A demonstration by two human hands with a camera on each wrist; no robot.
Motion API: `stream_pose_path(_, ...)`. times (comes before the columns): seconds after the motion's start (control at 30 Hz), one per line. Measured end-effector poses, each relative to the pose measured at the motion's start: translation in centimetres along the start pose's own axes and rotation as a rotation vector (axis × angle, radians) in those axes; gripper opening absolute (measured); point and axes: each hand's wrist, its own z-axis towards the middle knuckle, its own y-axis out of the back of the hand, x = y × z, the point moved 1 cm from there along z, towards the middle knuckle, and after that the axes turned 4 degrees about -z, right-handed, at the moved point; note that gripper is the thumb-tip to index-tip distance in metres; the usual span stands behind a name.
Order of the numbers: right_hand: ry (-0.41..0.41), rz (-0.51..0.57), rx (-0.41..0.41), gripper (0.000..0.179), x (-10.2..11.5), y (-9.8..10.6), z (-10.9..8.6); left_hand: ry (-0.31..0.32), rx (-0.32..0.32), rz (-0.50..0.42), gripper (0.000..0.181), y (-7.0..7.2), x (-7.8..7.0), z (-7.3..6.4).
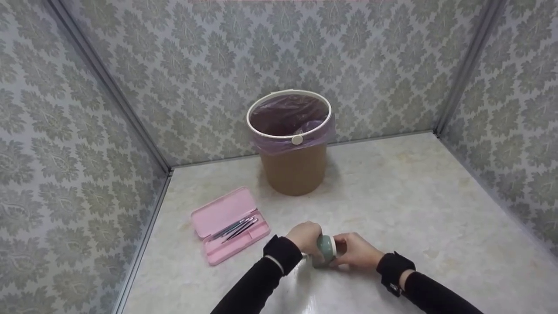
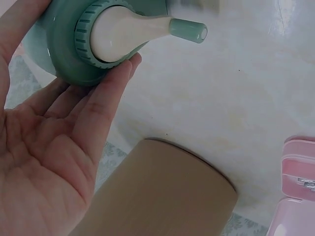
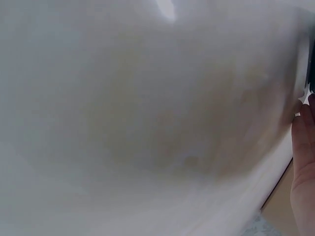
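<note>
A green, rounded crank pencil sharpener (image 1: 326,247) with a white face is between both hands, close over the table. My left hand (image 1: 307,237) holds its green body from the left, with the fingers curved around it. In the left wrist view, a white crank handle (image 2: 125,32) with a green knob (image 2: 188,30) sticks out past the fingertips. From the other side my right hand (image 1: 358,252) grips the sharpener at its white face, thumb low and fingers above. The right wrist view catches only part of that hand (image 3: 304,162) at its right edge.
Left of the hands lies an open pink pencil case (image 1: 224,211) with several pens or pencils (image 1: 237,229) inside. Behind stands a tan bin (image 1: 294,172) with a white rim and purple liner bag (image 1: 279,146). Patterned wall panels (image 1: 209,65) enclose the marble-look table (image 1: 405,183).
</note>
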Motion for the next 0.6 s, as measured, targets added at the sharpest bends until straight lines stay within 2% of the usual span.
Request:
stream_pose_path(0.33, 0.026, -0.044, -0.018, 0.046, -0.22, 0.09, 0.16, -0.009, 0.019, 0.048, 0.034, -0.14, 0.01, 0.16)
stream_pose_path(0.6, 0.035, -0.032, -0.009, 0.046, -0.56, 0.24, 0.19, -0.005, 0.028, 0.040, 0.034, 0.02, -0.18, 0.05)
